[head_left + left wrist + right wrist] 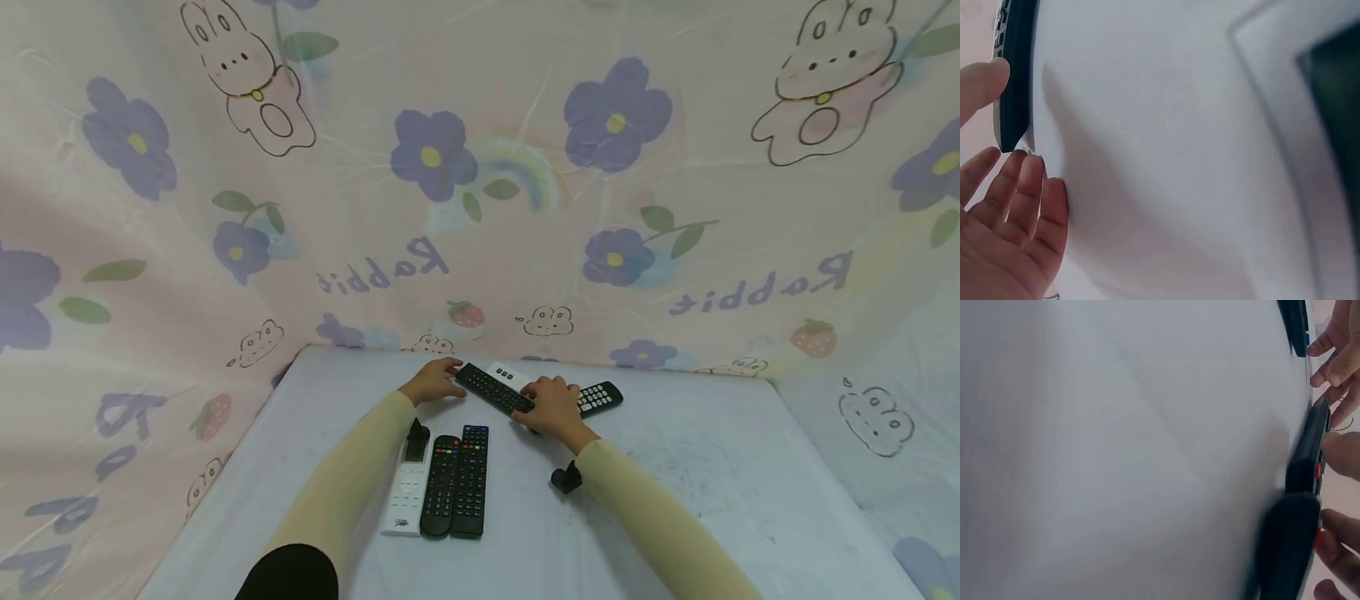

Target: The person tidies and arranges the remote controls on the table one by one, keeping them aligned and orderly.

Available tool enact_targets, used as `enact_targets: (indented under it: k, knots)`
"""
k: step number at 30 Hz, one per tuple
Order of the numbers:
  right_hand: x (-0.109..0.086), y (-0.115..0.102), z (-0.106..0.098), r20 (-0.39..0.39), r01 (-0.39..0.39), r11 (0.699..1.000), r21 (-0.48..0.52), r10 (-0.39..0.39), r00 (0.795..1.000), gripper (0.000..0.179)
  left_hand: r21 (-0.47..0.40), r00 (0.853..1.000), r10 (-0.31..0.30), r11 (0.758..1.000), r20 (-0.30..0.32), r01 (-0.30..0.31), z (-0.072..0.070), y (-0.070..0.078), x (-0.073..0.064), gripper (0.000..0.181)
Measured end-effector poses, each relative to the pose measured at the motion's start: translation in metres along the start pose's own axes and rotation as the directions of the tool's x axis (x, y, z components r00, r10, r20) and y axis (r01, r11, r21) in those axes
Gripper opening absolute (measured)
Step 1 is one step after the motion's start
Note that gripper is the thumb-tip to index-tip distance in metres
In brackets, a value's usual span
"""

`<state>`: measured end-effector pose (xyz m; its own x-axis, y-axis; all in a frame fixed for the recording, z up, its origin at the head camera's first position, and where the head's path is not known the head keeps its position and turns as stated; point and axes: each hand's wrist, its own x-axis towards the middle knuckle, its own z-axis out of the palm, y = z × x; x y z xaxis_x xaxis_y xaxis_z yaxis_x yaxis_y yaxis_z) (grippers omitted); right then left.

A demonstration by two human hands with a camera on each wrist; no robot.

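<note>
My left hand (437, 381) is at the far left end of a long black remote control (489, 387), its fingers loosely extended. In the left wrist view its thumb lies at the side of the remote (1015, 75), with the other fingers below the end. The right hand (557, 407) pinches the near right end of this remote, thumb on the near edge and fingers over the far edge. Just behind lies a white remote control (507, 375), partly hidden. A black remote with white buttons (602, 398) extends to the right from behind the right hand.
Nearer on the white tabletop (690, 467), a white remote with a screen (408, 492) and two black remotes, one rounded (441, 487) and one straight (471, 483), lie side by side. A curtain with rabbits and flowers (517, 225) encloses the table's back and sides.
</note>
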<state>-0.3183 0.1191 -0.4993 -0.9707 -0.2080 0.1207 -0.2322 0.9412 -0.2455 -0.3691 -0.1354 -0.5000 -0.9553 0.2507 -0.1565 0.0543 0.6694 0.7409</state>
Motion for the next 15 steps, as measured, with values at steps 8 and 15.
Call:
enact_targets:
  k: [8,15]
  knots:
    - [0.0005,-0.0015,0.0064,-0.025,0.014,1.0,-0.026,-0.014,1.0,0.05,0.041,1.0,-0.03,0.999,-0.001,0.03,0.0018,0.0022,0.0053,0.069]
    - [0.0033,-0.0018,0.0088,-0.03,0.021,0.999,-0.032,-0.022,0.999,0.051,0.049,0.998,-0.054,0.997,-0.012,0.054,0.0026,0.0029,0.0082,0.066]
